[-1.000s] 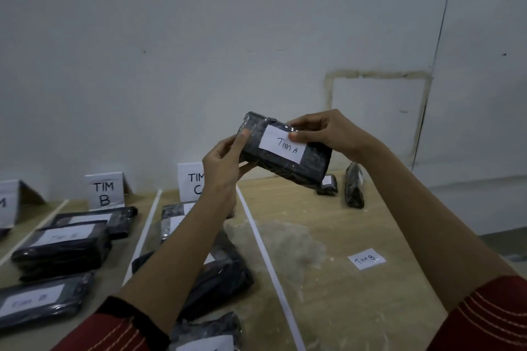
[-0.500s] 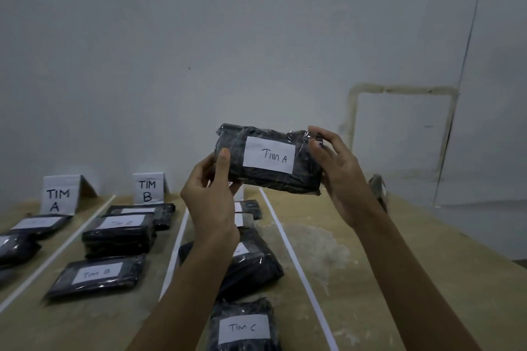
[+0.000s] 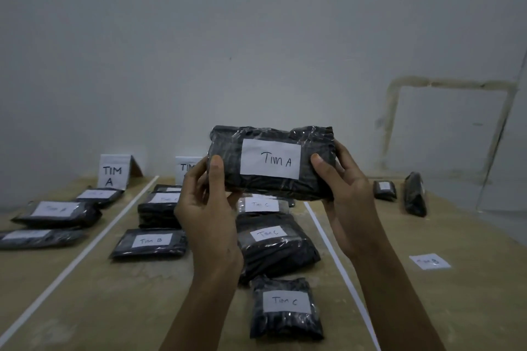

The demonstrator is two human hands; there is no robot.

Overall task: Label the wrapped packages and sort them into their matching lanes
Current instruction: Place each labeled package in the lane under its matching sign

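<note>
I hold a black plastic-wrapped package [image 3: 271,179] with a white label reading "TIM A" up in front of me, level, above the table. My left hand [image 3: 208,208] grips its left end and my right hand [image 3: 342,188] grips its right end. Below lie three taped lanes. The "TIM A" sign [image 3: 112,172] stands at the far left with labelled packages [image 3: 57,212] before it. The TIM B sign [image 3: 185,168] is partly hidden by my left hand; a TIM B package [image 3: 149,242] lies in that lane. TIM C packages [image 3: 285,306] lie under my hands.
White tape strips [image 3: 79,259] separate the lanes on the wooden table [image 3: 442,308]. Two unlabelled black packages [image 3: 415,194] sit at the far right by the wall. A loose paper label [image 3: 429,261] lies on the right part of the table. A grey wall stands behind.
The view has swung left, bringing the TIM A lane into sight. The held package has gone from tilted to level and nearer, with both hands still on its ends.
</note>
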